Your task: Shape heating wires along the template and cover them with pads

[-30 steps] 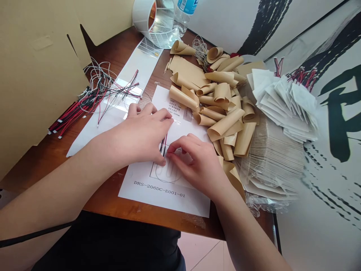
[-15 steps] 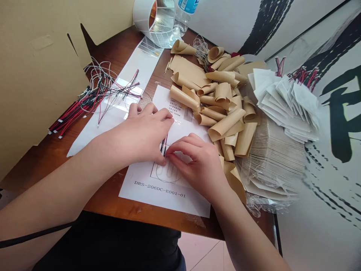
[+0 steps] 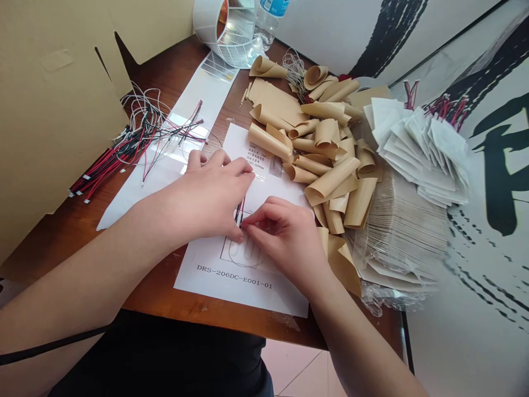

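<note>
A white printed sheet marked DRS-206DC-E001-01 lies on the wooden table. My left hand rests flat on it, fingers stretched out, pressing on red and black wires that run down onto a thin clear square with looped traces. My right hand is beside the left, its fingertips pinched together at the wires near the top of the square. What the pinch holds is too small to see.
A heap of curled tan backing papers lies right of the sheet. Beyond the heap are white pads with red leads on a stack of clear sheets. Loose red, black and white wires lie at left. A tape roll and a bottle stand behind.
My right hand's fingers have slid slightly left and drawn into a tighter pinch by the wires. The left hand has stayed in place.
</note>
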A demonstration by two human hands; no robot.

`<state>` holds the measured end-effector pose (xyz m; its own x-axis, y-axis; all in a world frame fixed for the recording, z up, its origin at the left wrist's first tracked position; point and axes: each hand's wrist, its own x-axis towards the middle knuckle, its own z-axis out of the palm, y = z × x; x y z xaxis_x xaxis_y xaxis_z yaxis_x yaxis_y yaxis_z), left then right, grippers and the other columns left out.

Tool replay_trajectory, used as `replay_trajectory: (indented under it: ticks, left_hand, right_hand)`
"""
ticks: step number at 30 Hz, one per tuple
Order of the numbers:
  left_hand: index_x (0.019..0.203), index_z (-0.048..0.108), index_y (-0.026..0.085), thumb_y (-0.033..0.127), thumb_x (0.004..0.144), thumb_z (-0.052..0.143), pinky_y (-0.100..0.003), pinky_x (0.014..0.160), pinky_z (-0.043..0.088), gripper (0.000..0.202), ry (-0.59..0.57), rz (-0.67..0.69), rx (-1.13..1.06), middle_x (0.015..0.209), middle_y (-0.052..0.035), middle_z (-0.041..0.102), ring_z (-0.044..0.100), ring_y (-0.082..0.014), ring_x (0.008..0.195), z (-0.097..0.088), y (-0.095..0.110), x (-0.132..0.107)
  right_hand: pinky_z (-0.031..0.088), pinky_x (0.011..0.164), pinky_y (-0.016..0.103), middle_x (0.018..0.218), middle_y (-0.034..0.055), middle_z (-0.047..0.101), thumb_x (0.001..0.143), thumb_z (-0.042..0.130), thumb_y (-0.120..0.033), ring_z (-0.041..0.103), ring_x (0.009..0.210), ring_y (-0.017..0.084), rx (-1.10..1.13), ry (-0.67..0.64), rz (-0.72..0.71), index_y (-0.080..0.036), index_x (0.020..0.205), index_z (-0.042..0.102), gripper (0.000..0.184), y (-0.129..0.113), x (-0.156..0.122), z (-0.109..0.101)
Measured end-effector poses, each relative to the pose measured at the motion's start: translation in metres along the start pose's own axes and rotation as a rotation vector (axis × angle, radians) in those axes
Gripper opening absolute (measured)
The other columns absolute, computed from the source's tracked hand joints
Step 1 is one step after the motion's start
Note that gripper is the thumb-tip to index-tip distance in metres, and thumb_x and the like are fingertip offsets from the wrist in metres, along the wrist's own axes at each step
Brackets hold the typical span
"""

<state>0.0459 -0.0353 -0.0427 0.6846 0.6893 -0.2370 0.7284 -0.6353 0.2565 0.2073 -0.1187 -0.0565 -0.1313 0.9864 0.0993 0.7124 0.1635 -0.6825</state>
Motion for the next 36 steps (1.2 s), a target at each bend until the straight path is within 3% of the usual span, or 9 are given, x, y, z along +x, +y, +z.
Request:
replay_trajectory:
  ticks: [8, 17, 26, 33, 36]
  left_hand:
    - [0.139, 0.059, 0.025, 0.060, 0.064, 0.074, -0.060, 0.111, 0.024, 0.084, 0.013, 0.011, -0.020, 0.156, -0.0092, 0.046, 0.040, -0.0417, 0.131, -0.0002, 0.0005, -0.0001]
    - [0.141, 0.056, 0.027, 0.060, 0.065, 0.072, -0.060, 0.110, 0.025, 0.084, 0.007, -0.002, -0.011, 0.157, -0.0082, 0.047, 0.040, -0.0416, 0.132, 0.0005, 0.0001, -0.0011]
    - [0.142, 0.056, 0.027, 0.062, 0.065, 0.070, -0.060, 0.112, 0.024, 0.086, -0.001, -0.005, -0.015, 0.158, -0.0077, 0.045, 0.040, -0.0419, 0.133, 0.0004, -0.0003, -0.0003]
    - [0.146, 0.052, 0.026, 0.062, 0.067, 0.069, -0.060, 0.113, 0.025, 0.089, -0.067, -0.001, 0.004, 0.163, -0.0075, 0.039, 0.031, -0.0437, 0.141, -0.0058, -0.0010, -0.0013]
    - [0.147, 0.052, 0.025, 0.061, 0.074, 0.061, -0.061, 0.112, 0.026, 0.082, -0.076, 0.001, -0.005, 0.162, -0.0083, 0.040, 0.031, -0.0426, 0.142, -0.0075, -0.0012, -0.0015]
  right_hand:
    - [0.040, 0.059, 0.027, 0.073, -0.0005, 0.067, 0.081, 0.064, -0.008, 0.054, 0.062, 0.012, -0.029, -0.038, -0.007, -0.020, 0.078, 0.074, 0.016, -0.0014, 0.0004, -0.0037]
    - [0.041, 0.058, 0.026, 0.070, -0.0005, 0.064, 0.084, 0.061, -0.013, 0.054, 0.061, 0.013, -0.021, -0.010, -0.010, -0.020, 0.078, 0.068, 0.012, -0.0013, -0.0007, -0.0028]
    - [0.032, 0.053, 0.025, 0.054, -0.0086, 0.043, 0.075, 0.064, -0.009, 0.038, 0.051, 0.010, -0.008, 0.032, 0.095, -0.022, 0.072, 0.063, 0.013, -0.0004, 0.0001, 0.0047]
    - [0.034, 0.055, 0.025, 0.054, -0.0084, 0.046, 0.078, 0.070, -0.016, 0.040, 0.051, 0.010, 0.013, 0.057, 0.131, -0.021, 0.076, 0.067, 0.006, 0.0029, 0.0012, 0.0022]
    - [0.035, 0.055, 0.025, 0.055, -0.0071, 0.049, 0.078, 0.069, -0.016, 0.043, 0.052, 0.010, 0.015, 0.053, 0.127, -0.020, 0.074, 0.067, 0.006, 0.0036, 0.0016, 0.0021]
